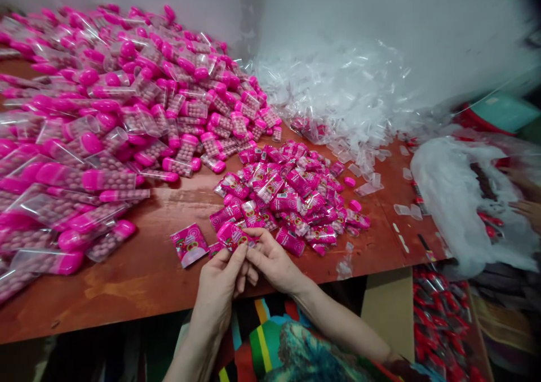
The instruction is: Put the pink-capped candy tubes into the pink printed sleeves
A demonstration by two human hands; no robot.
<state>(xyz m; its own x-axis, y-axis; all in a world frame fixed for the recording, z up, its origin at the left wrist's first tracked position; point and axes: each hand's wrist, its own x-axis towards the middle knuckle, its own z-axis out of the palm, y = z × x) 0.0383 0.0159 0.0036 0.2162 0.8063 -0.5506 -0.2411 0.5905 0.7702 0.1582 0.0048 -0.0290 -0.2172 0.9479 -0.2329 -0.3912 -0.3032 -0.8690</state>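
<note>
My left hand (224, 272) and my right hand (274, 261) meet at the table's front edge, their thumbs and fingers pinched together. Between the fingertips is a small pink printed candy packet (231, 235), partly covered by the fingers. Just left of it lies a flat pink printed wrapper (189, 245), possibly a stack. Beyond my hands spreads a heap of pink wrapped candy packets (291, 193). To the left rises a large pile of clear candy containers (139, 106) with bright pink caps and pale pink balls inside.
Many empty clear plastic cases (338, 89) are heaped against the back wall. Loose pink caps (355, 205) lie right of the packets. A white plastic bag (443, 201) stands at the right, with another person's hand (528, 207) beside it. Below, a cardboard box (389, 309) adjoins red packaged items (442, 320).
</note>
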